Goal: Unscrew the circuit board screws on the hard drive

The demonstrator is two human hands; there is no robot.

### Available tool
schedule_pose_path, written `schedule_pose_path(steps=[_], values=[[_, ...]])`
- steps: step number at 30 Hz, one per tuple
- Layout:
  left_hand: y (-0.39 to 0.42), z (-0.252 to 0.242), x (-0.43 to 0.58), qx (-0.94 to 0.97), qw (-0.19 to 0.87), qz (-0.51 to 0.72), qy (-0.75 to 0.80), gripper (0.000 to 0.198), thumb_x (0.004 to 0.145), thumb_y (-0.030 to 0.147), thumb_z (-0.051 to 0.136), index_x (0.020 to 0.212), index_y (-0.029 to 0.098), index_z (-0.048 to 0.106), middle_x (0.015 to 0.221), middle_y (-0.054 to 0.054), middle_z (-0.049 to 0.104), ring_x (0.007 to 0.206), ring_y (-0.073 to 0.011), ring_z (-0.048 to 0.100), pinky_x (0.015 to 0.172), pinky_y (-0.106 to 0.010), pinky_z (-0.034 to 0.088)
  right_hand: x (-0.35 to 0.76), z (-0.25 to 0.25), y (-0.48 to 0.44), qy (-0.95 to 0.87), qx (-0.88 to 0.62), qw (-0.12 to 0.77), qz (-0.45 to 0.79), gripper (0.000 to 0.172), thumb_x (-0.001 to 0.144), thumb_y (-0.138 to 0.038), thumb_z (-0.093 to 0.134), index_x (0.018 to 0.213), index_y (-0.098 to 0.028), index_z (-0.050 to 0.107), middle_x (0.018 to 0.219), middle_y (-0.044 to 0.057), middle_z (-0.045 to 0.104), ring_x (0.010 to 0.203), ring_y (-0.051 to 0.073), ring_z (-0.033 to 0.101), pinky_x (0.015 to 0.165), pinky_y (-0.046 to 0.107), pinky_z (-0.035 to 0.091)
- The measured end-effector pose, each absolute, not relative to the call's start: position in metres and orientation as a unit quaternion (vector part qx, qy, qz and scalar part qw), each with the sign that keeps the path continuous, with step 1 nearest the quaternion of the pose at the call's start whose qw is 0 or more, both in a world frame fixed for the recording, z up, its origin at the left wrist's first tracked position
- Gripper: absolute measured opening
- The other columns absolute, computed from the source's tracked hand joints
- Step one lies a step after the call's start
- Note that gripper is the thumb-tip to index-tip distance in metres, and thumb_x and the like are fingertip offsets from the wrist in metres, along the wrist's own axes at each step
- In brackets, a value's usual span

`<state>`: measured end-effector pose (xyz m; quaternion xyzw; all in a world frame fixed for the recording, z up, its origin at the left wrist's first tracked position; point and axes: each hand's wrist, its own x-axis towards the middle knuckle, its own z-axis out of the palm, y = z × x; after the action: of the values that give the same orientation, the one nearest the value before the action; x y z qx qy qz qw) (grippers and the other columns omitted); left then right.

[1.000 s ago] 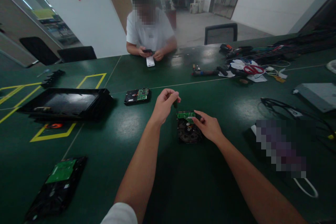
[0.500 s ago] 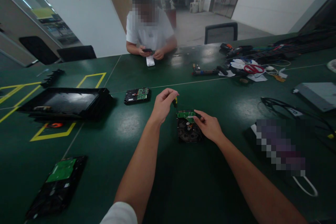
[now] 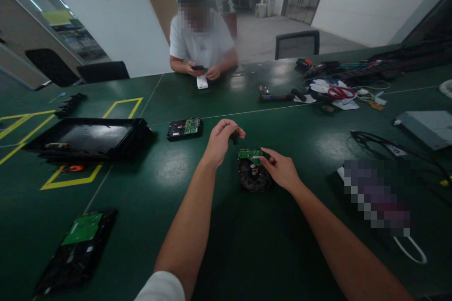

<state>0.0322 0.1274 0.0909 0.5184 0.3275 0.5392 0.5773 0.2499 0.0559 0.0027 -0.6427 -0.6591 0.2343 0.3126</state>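
A hard drive (image 3: pixel 253 174) lies circuit-board side up on the green table (image 3: pixel 247 244) in front of me. My left hand (image 3: pixel 221 140) is raised just to its upper left, fingers pinched round a small dark screwdriver (image 3: pixel 234 138) that points down towards the drive's far left corner. My right hand (image 3: pixel 282 169) rests on the drive's right side, fingers closed on its far right edge by the green board.
Another hard drive (image 3: pixel 184 129) lies further back, a third (image 3: pixel 79 244) at near left. A black tray (image 3: pixel 88 137) sits at left. Across the table a person (image 3: pixel 201 42) holds a phone. Scissors (image 3: pixel 341 92), tools and cables lie at far right, with a grey box (image 3: pixel 429 127).
My left hand has twisted slightly round the screwdriver and stayed in place. My right hand has shifted a little on the drive's edge.
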Motion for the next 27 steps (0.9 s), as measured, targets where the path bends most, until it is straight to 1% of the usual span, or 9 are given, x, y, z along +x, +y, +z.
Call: schedule_pose_path(steps=[3, 7, 11, 14, 17, 20, 23, 27], values=[[0.1283, 0.0911, 0.0311, 0.534, 0.555, 0.543, 0.335, 0.012, 0.090, 0.031, 0.061, 0.083, 0.021, 0.064, 0.082, -0.002, 0.068, 0.079, -0.0158, 0.062, 0.078, -0.030, 0.047, 0.2501, 0.0021, 0.0562, -0.659, -0.644, 0.310, 0.236, 0.051, 0.097, -0.056, 0.053, 0.138, -0.028, 0.064, 0.077, 0.000, 0.072, 0.064, 0.017, 0.063, 0.059, 0.029, 0.044], [0.1313, 0.0909, 0.0286, 0.565, 0.502, 0.549, 0.356, 0.016, 0.089, 0.028, 0.061, 0.077, 0.022, 0.069, 0.082, -0.001, 0.064, 0.080, -0.0150, 0.056, 0.077, -0.028, 0.045, 0.2508, 0.0018, 0.0572, -0.661, -0.644, 0.309, 0.228, 0.051, 0.097, -0.056, 0.054, 0.137, -0.028, 0.065, 0.077, 0.000, 0.071, 0.065, 0.017, 0.063, 0.060, 0.030, 0.045], [0.1311, 0.0918, 0.0281, 0.571, 0.515, 0.542, 0.339, 0.016, 0.089, 0.028, 0.059, 0.081, 0.022, 0.072, 0.080, -0.002, 0.064, 0.078, -0.0156, 0.057, 0.074, -0.029, 0.045, 0.2514, 0.0018, 0.0572, -0.663, -0.641, 0.311, 0.229, 0.051, 0.097, -0.057, 0.054, 0.137, -0.028, 0.065, 0.076, 0.000, 0.071, 0.065, 0.017, 0.064, 0.061, 0.030, 0.045], [0.1288, 0.0937, 0.0293, 0.559, 0.546, 0.534, 0.324, 0.015, 0.090, 0.028, 0.056, 0.088, 0.021, 0.070, 0.079, -0.002, 0.065, 0.075, -0.0154, 0.058, 0.072, -0.030, 0.046, 0.2515, 0.0026, 0.0564, -0.666, -0.638, 0.309, 0.232, 0.051, 0.097, -0.057, 0.053, 0.138, -0.028, 0.064, 0.077, 0.000, 0.071, 0.066, 0.018, 0.064, 0.061, 0.030, 0.045], [0.1273, 0.0952, 0.0305, 0.546, 0.561, 0.534, 0.320, 0.013, 0.090, 0.028, 0.055, 0.092, 0.021, 0.066, 0.079, -0.002, 0.066, 0.073, -0.0151, 0.060, 0.073, -0.031, 0.048, 0.2513, 0.0035, 0.0556, -0.664, -0.639, 0.309, 0.235, 0.051, 0.097, -0.058, 0.053, 0.137, -0.028, 0.064, 0.077, 0.001, 0.071, 0.065, 0.018, 0.064, 0.060, 0.031, 0.046], [0.1275, 0.0951, 0.0308, 0.542, 0.560, 0.538, 0.320, 0.011, 0.090, 0.028, 0.056, 0.089, 0.021, 0.064, 0.080, -0.002, 0.066, 0.073, -0.0145, 0.061, 0.073, -0.030, 0.049, 0.2511, 0.0036, 0.0556, -0.660, -0.640, 0.313, 0.239, 0.051, 0.097, -0.058, 0.053, 0.137, -0.028, 0.065, 0.077, 0.000, 0.071, 0.065, 0.018, 0.063, 0.059, 0.030, 0.046], [0.1284, 0.0937, 0.0305, 0.548, 0.548, 0.541, 0.327, 0.013, 0.091, 0.030, 0.057, 0.084, 0.021, 0.063, 0.080, -0.002, 0.067, 0.072, -0.0141, 0.061, 0.071, -0.030, 0.049, 0.2512, 0.0030, 0.0560, -0.661, -0.640, 0.312, 0.237, 0.051, 0.096, -0.057, 0.054, 0.137, -0.028, 0.065, 0.076, 0.000, 0.071, 0.064, 0.017, 0.063, 0.058, 0.029, 0.046], [0.1285, 0.0923, 0.0305, 0.551, 0.547, 0.541, 0.324, 0.016, 0.093, 0.032, 0.058, 0.085, 0.020, 0.063, 0.082, -0.003, 0.067, 0.072, -0.0136, 0.062, 0.072, -0.030, 0.049, 0.2513, 0.0026, 0.0564, -0.665, -0.640, 0.313, 0.223, 0.050, 0.097, -0.056, 0.054, 0.136, -0.028, 0.065, 0.076, 0.000, 0.071, 0.065, 0.017, 0.063, 0.059, 0.029, 0.045]])
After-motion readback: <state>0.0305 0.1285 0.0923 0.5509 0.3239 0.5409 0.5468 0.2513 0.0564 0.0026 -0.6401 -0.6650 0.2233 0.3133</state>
